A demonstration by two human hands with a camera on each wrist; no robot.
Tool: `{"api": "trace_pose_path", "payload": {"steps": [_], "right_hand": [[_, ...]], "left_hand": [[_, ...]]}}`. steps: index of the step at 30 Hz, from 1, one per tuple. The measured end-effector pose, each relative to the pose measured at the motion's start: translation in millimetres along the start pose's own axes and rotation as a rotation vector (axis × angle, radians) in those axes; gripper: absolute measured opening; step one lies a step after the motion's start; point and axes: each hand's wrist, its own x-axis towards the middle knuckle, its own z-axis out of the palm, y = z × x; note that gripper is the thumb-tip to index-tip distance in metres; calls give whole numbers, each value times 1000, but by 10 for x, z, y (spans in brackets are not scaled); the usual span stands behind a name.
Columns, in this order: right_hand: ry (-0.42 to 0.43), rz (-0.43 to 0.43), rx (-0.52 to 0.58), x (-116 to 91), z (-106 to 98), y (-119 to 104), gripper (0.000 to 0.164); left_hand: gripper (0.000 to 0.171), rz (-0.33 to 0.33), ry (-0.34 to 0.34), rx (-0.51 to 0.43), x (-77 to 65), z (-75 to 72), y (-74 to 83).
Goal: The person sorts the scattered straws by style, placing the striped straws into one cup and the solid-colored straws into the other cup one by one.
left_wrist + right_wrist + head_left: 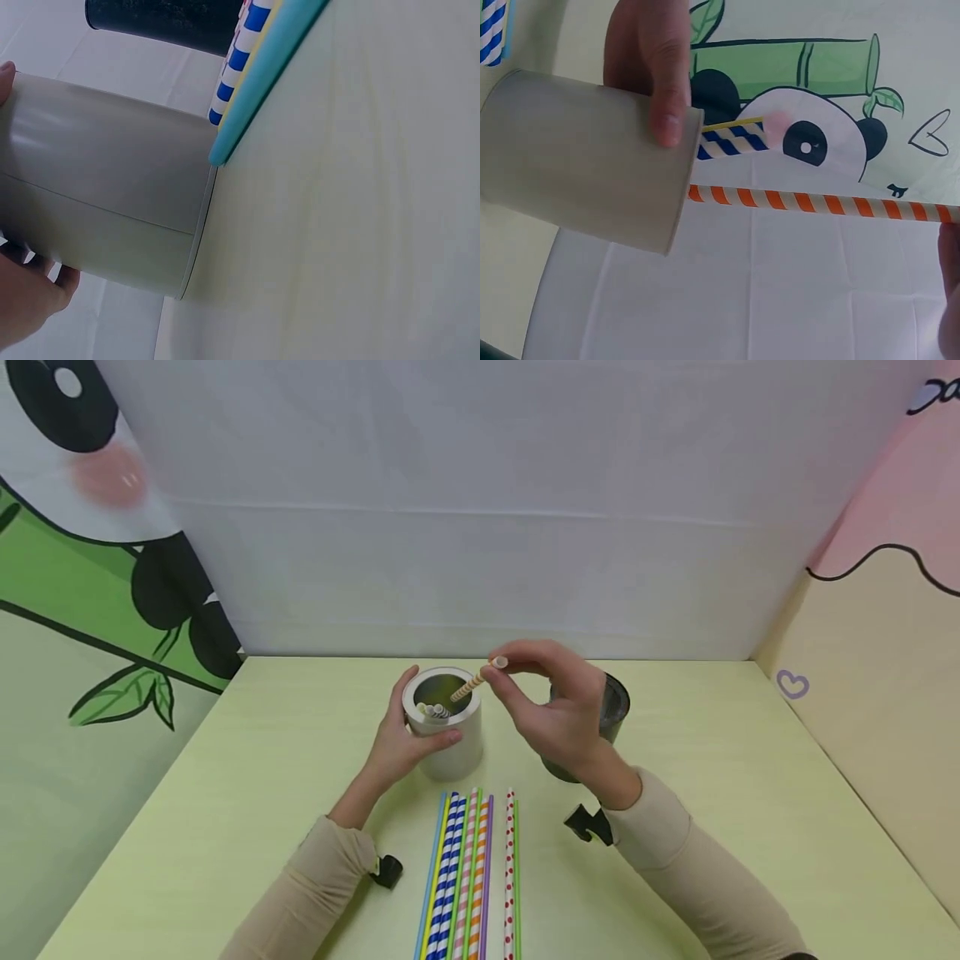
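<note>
My left hand (401,739) grips a white cylindrical cup (456,756) around its side, thumb across the front near the rim. The cup stands on the table, its mouth up. Between thumb and fingertips my right hand (558,710) pinches the upper end of an orange-and-white striped paper straw (821,203). The straw slants down, its lower end inside the cup's mouth. Other straws lean in the cup, among them a blue-and-white striped straw (735,140) and a yellow one; their lower parts are hidden by the wall.
In front of the cup lies a row of colourful straws (456,877), with a red-dotted straw (510,877) and a green one slightly apart to the right. A dark cup (615,702) stands behind my right hand, partly covered by it. A white backdrop (480,577) rises at the table's back edge.
</note>
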Motion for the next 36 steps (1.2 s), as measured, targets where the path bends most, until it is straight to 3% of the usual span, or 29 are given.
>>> {"api": "trace_pose_path", "payload": {"steps": [5,11,26,36], "right_hand": [[-62,28,-58,-74,94,157,11],[-126,51,-98,-169,174,291,16],[-193,124,-124,-337,251,457,16],[-306,167,-150,-535,258,540,17]], "left_hand": [[109,0,-1,6,-2,10,3],[108,-21,-7,14,-10,18,-4],[108,-11,-5,12,-12,-7,0],[106,-4,-12,0,-19,-6,-8]]}}
